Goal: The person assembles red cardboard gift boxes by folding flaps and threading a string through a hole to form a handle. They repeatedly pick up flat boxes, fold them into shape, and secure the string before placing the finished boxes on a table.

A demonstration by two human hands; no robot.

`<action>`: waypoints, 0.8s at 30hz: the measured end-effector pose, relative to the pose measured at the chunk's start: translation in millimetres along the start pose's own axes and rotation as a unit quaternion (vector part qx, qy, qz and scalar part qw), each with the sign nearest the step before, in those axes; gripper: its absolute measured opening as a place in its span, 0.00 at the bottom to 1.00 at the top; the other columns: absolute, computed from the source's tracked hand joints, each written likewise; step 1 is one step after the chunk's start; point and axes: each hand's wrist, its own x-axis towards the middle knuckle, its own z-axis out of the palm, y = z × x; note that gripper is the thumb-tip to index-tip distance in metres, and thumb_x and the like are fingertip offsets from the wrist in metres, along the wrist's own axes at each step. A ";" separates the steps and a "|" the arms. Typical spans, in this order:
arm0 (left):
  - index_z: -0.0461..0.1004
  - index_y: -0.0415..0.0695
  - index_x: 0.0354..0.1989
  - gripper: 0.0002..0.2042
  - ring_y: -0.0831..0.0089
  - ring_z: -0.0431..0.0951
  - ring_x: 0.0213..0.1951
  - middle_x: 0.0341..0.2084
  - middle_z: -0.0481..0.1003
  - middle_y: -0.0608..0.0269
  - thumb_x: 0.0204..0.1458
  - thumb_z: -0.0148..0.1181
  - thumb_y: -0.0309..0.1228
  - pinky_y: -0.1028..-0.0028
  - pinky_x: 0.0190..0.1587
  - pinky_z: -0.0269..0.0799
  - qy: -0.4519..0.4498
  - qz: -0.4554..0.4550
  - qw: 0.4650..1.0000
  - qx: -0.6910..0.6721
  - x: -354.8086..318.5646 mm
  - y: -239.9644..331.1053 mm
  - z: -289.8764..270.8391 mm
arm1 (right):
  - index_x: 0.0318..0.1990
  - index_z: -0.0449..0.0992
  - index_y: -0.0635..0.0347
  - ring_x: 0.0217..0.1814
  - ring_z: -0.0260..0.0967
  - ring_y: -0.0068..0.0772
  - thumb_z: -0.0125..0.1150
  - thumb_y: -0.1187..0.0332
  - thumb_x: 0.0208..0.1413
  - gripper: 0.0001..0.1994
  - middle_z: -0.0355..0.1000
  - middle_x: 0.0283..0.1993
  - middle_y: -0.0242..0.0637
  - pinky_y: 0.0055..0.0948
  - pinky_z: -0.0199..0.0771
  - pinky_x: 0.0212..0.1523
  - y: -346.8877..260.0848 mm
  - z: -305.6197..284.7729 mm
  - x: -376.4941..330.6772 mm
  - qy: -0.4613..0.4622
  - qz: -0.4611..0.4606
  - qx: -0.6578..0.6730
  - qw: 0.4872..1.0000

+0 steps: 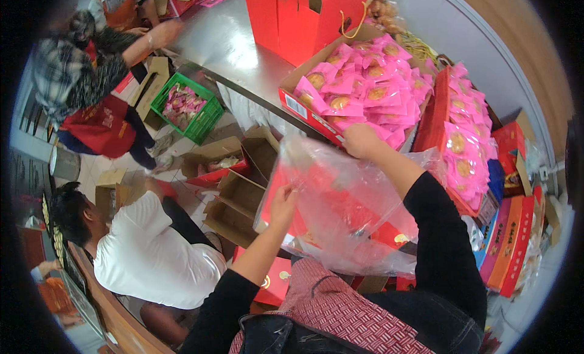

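Observation:
A large clear plastic bag (347, 217) is stretched between my two hands, in front of my apron. My left hand (283, 206) is closed, its fingers pinching the bag's left edge. Higher up and to the right, my right hand (363, 141) is closed on the bag's upper edge. That hand is right at the near side of a red carton (316, 124) heaped with pink packets (371, 86), each showing a round golden pastry. Red surfaces show through the film; what they belong to, I cannot tell.
A tall red box (298, 25) stands on the metal table (228, 40). More pink packets (465, 150) fill a carton at right. Open cartons (234, 202) and a green crate (204, 119) are on the floor. A person in white (158, 250) sits at left; another person (91, 92) stands beyond.

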 end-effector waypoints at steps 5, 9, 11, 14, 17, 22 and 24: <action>0.63 0.34 0.46 0.19 0.57 0.64 0.45 0.41 0.64 0.46 0.46 0.53 0.30 0.64 0.49 0.59 0.183 0.077 0.968 0.157 34.1 37.8 -9.2 | 0.28 0.76 0.65 0.35 0.72 0.48 0.53 0.70 0.37 0.09 0.72 0.31 0.51 0.42 0.71 0.37 -51.2 -1.8 110.2 0.057 -0.006 0.097 0.994; 0.58 0.35 0.51 0.23 0.62 0.63 0.48 0.44 0.63 0.50 0.50 0.51 0.34 0.64 0.53 0.58 0.142 0.077 0.986 0.051 85.3 22.0 -27.4 | 0.32 0.75 0.66 0.41 0.71 0.49 0.51 0.70 0.42 0.11 0.71 0.38 0.53 0.41 0.71 0.41 -109.3 -23.5 210.2 0.098 0.041 0.200 0.974; 0.56 0.35 0.53 0.25 0.65 0.65 0.46 0.44 0.64 0.54 0.51 0.51 0.37 0.67 0.51 0.61 0.065 -0.016 0.994 -0.085 91.6 17.6 -16.6 | 0.31 0.76 0.66 0.41 0.70 0.50 0.51 0.70 0.42 0.10 0.71 0.38 0.53 0.42 0.70 0.41 -126.5 -36.4 264.6 0.137 0.062 0.266 0.952; 0.52 0.35 0.57 0.32 0.69 0.68 0.39 0.41 0.65 0.58 0.49 0.56 0.40 0.74 0.42 0.68 -0.142 -0.123 0.954 -0.232 73.2 64.7 18.4 | 0.34 0.76 0.63 0.45 0.69 0.46 0.47 0.68 0.48 0.12 0.71 0.43 0.49 0.41 0.70 0.43 -110.3 -47.3 332.3 0.149 -0.008 0.223 0.963; 0.45 0.35 0.60 0.41 0.69 0.68 0.38 0.37 0.65 0.57 0.43 0.63 0.40 0.73 0.41 0.67 -0.197 -0.010 0.978 -0.065 65.2 -8.1 49.2 | 0.33 0.75 0.63 0.42 0.70 0.45 0.49 0.64 0.48 0.13 0.71 0.41 0.49 0.42 0.69 0.41 -97.2 -105.2 312.1 0.193 -0.112 0.172 0.960; 0.36 0.35 0.62 0.49 0.63 0.67 0.44 0.44 0.63 0.50 0.38 0.68 0.34 0.70 0.48 0.65 -0.167 0.020 0.984 0.050 54.7 9.4 49.4 | 0.44 0.68 0.63 0.43 0.70 0.41 0.48 0.62 0.52 0.16 0.70 0.42 0.46 0.39 0.70 0.41 111.7 -53.2 213.1 0.199 -0.044 0.232 0.951; 0.32 0.36 0.62 0.52 0.57 0.66 0.47 0.47 0.60 0.45 0.37 0.68 0.36 0.66 0.51 0.62 -0.189 0.074 0.975 0.091 53.3 -12.5 54.9 | 0.49 0.65 0.63 0.44 0.69 0.39 0.47 0.62 0.53 0.18 0.70 0.42 0.45 0.38 0.70 0.41 176.5 -8.2 167.6 0.159 0.051 0.387 0.907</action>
